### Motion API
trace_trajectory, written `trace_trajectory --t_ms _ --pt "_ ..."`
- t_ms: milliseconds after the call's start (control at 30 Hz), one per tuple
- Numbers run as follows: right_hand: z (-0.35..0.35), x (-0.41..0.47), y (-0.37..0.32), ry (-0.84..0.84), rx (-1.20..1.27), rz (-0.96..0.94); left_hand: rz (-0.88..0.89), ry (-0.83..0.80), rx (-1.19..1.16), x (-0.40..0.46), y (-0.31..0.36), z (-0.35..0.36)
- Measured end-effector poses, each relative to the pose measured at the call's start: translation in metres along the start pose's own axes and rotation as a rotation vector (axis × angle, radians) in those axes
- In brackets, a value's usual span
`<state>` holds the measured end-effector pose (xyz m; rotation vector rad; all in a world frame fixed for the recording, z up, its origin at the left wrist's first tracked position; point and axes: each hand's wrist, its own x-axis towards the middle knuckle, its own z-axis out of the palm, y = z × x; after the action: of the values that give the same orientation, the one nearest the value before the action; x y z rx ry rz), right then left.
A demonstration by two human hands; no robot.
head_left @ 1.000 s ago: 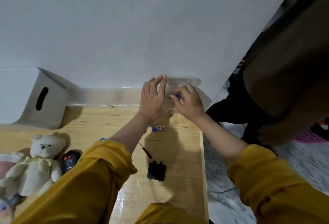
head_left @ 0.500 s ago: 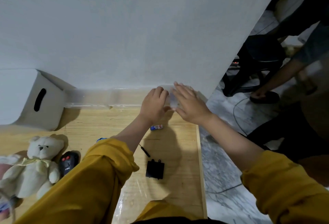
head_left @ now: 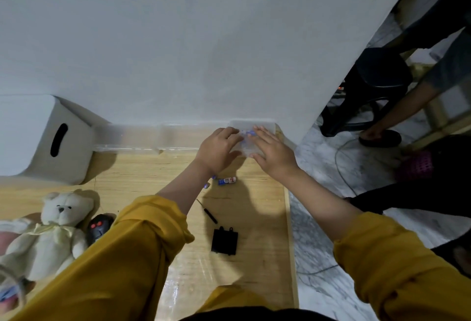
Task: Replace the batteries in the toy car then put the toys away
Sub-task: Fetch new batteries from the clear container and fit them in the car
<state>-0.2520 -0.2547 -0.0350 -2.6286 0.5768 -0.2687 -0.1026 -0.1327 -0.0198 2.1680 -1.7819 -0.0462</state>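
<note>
The table (head_left: 254, 257) carries a clear box (head_left: 267, 125) at 12 o'clock. The left hand (head_left: 219, 150) curls its fingers round the box; the right hand (head_left: 272, 152) presses it, fingers straight. A battery (head_left: 227, 181) lies at 6 o'clock of the box.

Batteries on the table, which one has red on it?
The battery lying in full view beside the left forearm; the other batteries only peek out from under that arm.

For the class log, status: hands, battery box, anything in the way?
Left hand grips clear box; right hand flat on it. Battery loose on table. Screwdriver, black cover nearer, clear of hands.
</note>
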Motion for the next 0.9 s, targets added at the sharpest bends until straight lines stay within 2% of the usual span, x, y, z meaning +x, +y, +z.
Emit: trace_trajectory --t_ms 300,500,633,700,800,900 --pt "0.003 -0.001 0.0 0.047 -0.051 -0.031 -0.02 -0.029 -0.027 -0.001 -0.005 0.001" --pt "-0.001 -0.004 -0.009 -0.021 -0.066 -0.017 -0.082 -0.183 -0.082 -0.021 0.002 -0.011" --pt "0.009 -0.02 -0.028 0.183 -0.112 -0.153 -0.209 -0.135 -0.115 -0.064 0.001 -0.014" --pt "0.022 -0.03 -0.041 0.222 -0.084 -0.23 -0.259 -0.132 -0.081 -0.087 0.0 -0.017" --pt "0.042 -0.038 -0.059 0.15 -0.04 -0.268 -0.34 -0.137 -0.009 -0.119 -0.004 -0.02" --pt "0.06 -0.039 -0.074 0.008 0.006 -0.182 -0.415 -0.117 0.008 -0.15 -0.008 -0.025"
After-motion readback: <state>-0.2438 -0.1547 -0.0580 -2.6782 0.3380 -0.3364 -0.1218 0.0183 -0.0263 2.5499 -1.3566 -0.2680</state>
